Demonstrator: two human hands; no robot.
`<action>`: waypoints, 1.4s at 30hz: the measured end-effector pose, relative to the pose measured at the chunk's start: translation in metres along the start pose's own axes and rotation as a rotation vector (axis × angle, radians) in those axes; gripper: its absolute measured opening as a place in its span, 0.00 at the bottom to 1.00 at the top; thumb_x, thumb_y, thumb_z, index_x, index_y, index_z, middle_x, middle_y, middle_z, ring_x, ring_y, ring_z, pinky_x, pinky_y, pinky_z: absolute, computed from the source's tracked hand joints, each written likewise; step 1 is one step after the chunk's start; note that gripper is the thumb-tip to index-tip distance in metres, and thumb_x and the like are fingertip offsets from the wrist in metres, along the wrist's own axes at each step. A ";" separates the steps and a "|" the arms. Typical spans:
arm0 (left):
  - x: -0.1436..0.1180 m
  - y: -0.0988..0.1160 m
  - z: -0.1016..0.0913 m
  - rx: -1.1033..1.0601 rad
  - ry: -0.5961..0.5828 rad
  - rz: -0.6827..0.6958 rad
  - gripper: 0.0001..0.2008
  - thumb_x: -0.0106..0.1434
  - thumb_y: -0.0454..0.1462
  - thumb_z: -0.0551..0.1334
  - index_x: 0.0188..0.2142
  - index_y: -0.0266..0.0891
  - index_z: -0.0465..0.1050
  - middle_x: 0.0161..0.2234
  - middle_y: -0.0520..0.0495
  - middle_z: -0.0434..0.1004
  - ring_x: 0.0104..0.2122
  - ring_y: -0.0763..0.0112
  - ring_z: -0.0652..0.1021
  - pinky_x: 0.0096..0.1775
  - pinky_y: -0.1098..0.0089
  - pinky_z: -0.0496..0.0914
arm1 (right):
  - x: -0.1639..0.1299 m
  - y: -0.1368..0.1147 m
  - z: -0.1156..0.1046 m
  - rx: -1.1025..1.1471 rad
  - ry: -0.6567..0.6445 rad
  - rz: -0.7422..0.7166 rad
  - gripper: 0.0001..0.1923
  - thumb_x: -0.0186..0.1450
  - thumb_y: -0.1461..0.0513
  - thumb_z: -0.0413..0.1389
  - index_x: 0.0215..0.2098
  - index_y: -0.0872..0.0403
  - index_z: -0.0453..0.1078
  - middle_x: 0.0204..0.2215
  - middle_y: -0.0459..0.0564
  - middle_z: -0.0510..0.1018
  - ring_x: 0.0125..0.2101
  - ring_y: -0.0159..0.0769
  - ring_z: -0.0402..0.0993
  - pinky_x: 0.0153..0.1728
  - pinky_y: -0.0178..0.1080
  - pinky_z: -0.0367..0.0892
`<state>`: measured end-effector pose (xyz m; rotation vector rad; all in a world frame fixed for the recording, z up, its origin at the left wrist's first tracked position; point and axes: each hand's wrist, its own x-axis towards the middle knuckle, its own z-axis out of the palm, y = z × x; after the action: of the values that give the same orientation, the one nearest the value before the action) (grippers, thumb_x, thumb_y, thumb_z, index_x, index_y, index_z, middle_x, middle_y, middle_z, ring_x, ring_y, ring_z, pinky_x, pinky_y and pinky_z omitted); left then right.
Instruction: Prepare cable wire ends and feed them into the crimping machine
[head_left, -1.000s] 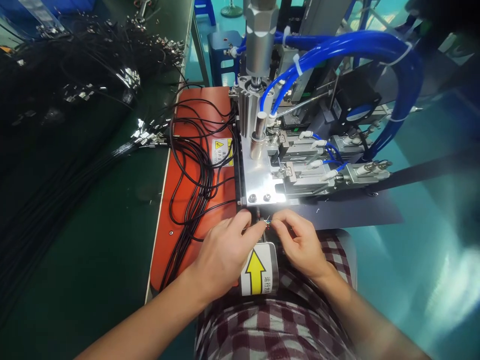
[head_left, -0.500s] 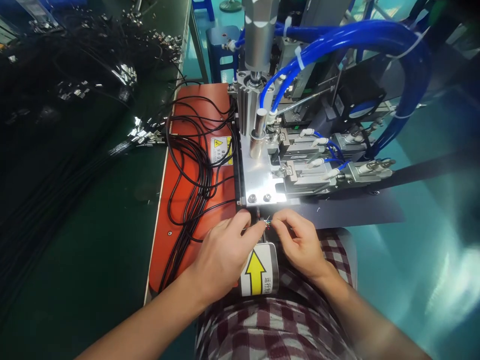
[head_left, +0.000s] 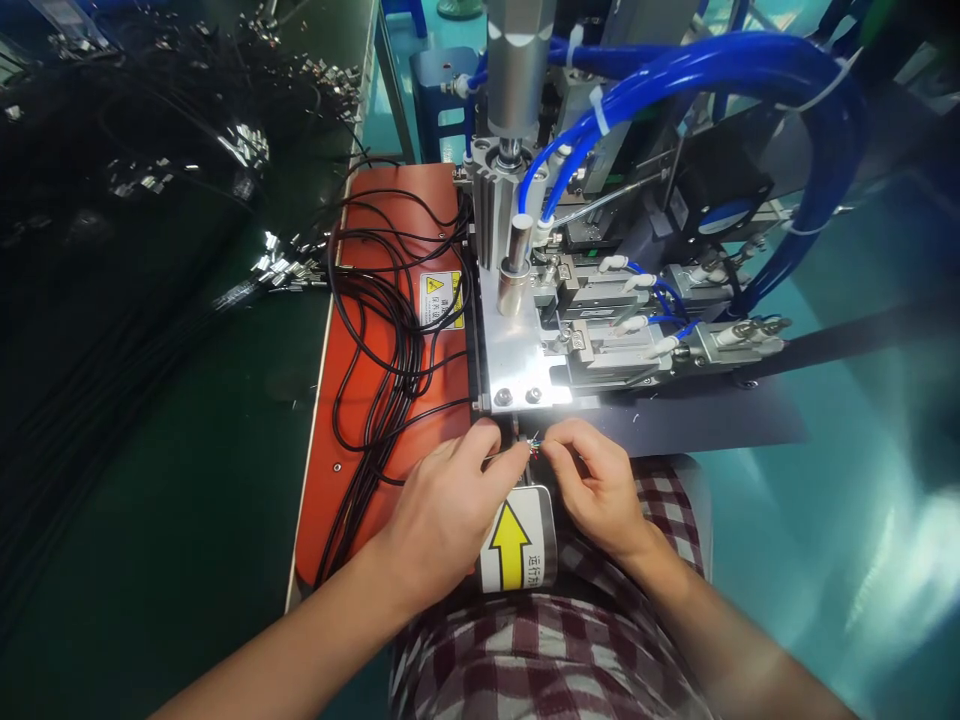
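Thin coloured wires fan out between my two hands, just in front of the machine's metal plate. My left hand is closed in a pinch at the left end of these wires; the cable they belong to is mostly hidden by its fingers. On the other side, the thumb and forefinger of my right hand pinch the wire tips. Below the fingers is a white plate with a yellow arrow. Black cables lie looped over the red board left of my hands.
The machine's metal cylinder and thick blue air hoses rise ahead. Small pneumatic cylinders sit to the right. On the dark green table, bundles of black cables with shiny metal ends are piled at left.
Both hands stay almost where they were, still pinching at the wires. The wire strands look slightly more spread, and the whole view has shifted a little.
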<state>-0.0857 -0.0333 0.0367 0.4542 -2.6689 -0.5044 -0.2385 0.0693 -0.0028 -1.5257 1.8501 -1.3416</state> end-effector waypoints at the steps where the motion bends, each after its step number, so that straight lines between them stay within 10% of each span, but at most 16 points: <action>1: 0.000 0.000 0.000 -0.010 0.000 0.000 0.14 0.61 0.29 0.53 0.43 0.29 0.74 0.32 0.42 0.65 0.28 0.70 0.70 0.26 0.68 0.69 | 0.000 0.000 0.000 0.009 0.000 0.001 0.05 0.62 0.72 0.51 0.34 0.58 0.62 0.30 0.45 0.67 0.32 0.21 0.62 0.35 0.28 0.60; 42: 0.002 0.001 0.000 -0.033 -0.035 -0.047 0.14 0.59 0.28 0.55 0.43 0.31 0.74 0.32 0.44 0.65 0.27 0.72 0.70 0.26 0.70 0.68 | 0.000 0.001 -0.001 0.049 -0.005 0.126 0.03 0.64 0.67 0.51 0.32 0.57 0.63 0.28 0.43 0.67 0.29 0.21 0.62 0.31 0.28 0.60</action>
<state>-0.0874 -0.0334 0.0374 0.5034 -2.6843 -0.5749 -0.2394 0.0691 -0.0029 -1.3629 1.8627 -1.3147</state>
